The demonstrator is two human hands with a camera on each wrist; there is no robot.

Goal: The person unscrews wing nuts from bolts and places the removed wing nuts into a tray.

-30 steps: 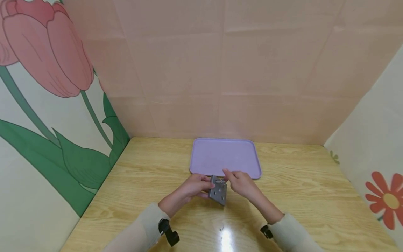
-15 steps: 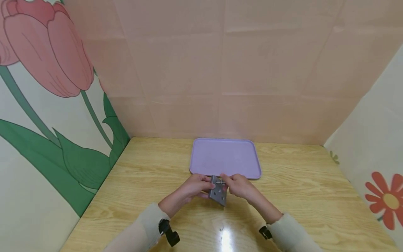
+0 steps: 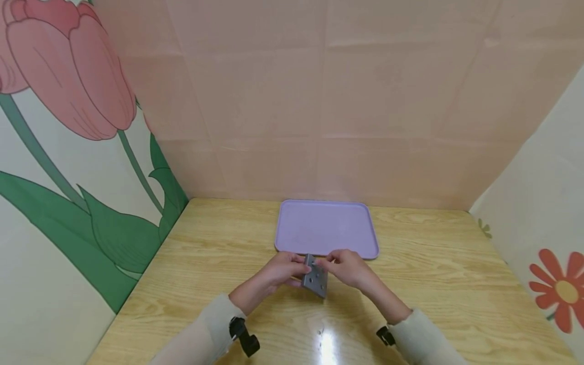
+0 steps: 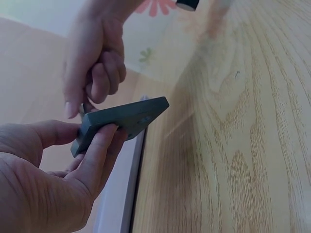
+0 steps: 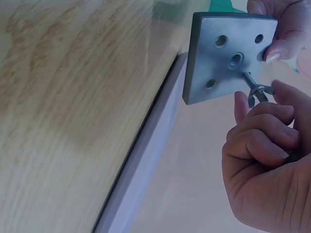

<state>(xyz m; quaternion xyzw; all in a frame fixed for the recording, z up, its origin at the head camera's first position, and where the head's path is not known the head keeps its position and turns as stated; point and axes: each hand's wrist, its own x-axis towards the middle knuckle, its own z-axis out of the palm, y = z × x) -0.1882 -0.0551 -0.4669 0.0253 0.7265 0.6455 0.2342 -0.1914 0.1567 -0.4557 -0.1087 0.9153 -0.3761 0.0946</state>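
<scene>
A square grey metal plate (image 3: 316, 282) with several holes is held tilted above the table by my left hand (image 3: 278, 271), thumb on one face and fingers on the other. In the right wrist view, a bolt (image 5: 248, 78) stands out from a hole near the plate's edge, carrying a wing nut (image 5: 262, 91). My right hand (image 3: 350, 268) has its thumb and index finger at the wing nut's wings, with the other fingers curled into the palm. Seen from the left wrist, the plate (image 4: 124, 111) is nearly edge-on, and its bolt side is mostly hidden.
A lilac tray (image 3: 325, 228) lies on the wooden table (image 3: 433, 274) just beyond both hands. A pinkish sheet (image 3: 319, 101) hangs behind the table. Flower-printed walls (image 3: 114, 177) flank both sides, and black straps (image 3: 245, 337) sit at the sleeve cuffs.
My right thumb and index finger have shifted at the wing nut, moving left toward the plate and covering the bolt in the head view. My left hand and the plate stay nearly still.
</scene>
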